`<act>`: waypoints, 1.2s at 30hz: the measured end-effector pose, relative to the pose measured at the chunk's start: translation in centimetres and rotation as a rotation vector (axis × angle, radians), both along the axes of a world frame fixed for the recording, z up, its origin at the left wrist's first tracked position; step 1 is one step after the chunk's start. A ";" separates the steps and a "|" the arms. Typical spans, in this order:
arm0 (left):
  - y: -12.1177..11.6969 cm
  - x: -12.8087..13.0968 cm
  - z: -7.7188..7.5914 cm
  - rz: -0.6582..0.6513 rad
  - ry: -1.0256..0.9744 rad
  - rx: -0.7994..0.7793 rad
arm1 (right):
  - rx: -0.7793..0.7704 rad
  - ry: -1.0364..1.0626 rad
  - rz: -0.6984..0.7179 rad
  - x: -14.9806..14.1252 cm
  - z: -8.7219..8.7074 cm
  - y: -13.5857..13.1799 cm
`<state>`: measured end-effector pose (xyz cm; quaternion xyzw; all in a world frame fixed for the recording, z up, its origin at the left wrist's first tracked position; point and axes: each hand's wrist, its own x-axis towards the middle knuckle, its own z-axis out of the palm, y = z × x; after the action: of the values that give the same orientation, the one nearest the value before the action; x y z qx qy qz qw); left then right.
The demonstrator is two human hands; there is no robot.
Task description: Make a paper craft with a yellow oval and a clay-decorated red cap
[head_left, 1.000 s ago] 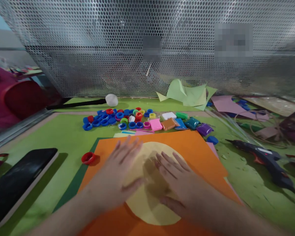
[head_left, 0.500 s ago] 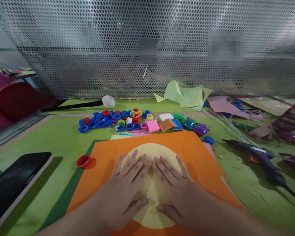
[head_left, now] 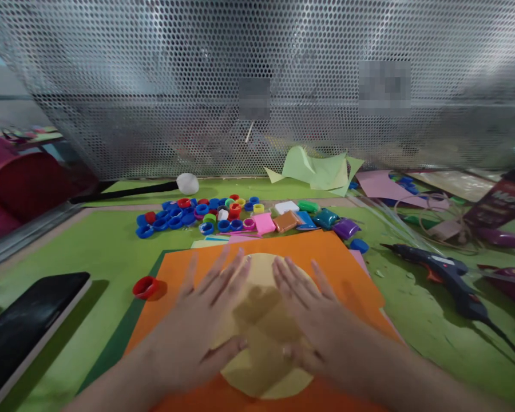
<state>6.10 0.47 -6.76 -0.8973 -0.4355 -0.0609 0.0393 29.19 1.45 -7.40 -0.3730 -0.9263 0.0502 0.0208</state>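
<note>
A pale yellow paper circle [head_left: 261, 320] lies on an orange sheet [head_left: 335, 260], which sits on a dark green sheet [head_left: 124, 337]. My left hand [head_left: 197, 323] lies flat on the circle's left side, fingers stretched out and spread. My right hand [head_left: 313, 317] lies flat on its right side, fingers also apart. The two hands are a little way from each other, with the circle's middle showing between them. Neither hand holds anything.
Several coloured bottle caps [head_left: 197, 212] and small clay packets [head_left: 285, 220] lie behind the sheets. A lone red cap [head_left: 145, 286] sits left, a black phone [head_left: 23, 320] further left. A glue gun [head_left: 446, 277] lies right. Green paper scraps [head_left: 313, 169] rest by the perforated metal wall [head_left: 240, 57].
My hands, close together over the circle half a second ago, have slid apart and forward, fingers spreading toward the circle's far edge.
</note>
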 end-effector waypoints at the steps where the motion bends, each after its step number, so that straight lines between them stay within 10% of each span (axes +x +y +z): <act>1: 0.1 0.0 0.3 0.040 -0.029 0.062 | 0.034 0.002 -0.053 0.1 0.2 0.3; 14: 2.0 3.5 -0.2 0.106 0.007 -0.393 | -0.150 0.042 -0.105 -1.3 -1.3 1.6; 23: 2.4 3.6 -1.2 0.094 -0.002 -0.398 | -0.131 0.100 -0.089 -0.8 -2.3 1.8; 36: 2.1 3.1 -1.0 0.017 0.003 -0.357 | -0.072 0.091 -0.075 0.7 0.6 1.6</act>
<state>9.16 2.53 -7.81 -0.8864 -0.4467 0.0189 -0.1195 29.87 3.07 -6.78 -0.4051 -0.9074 0.0994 0.0514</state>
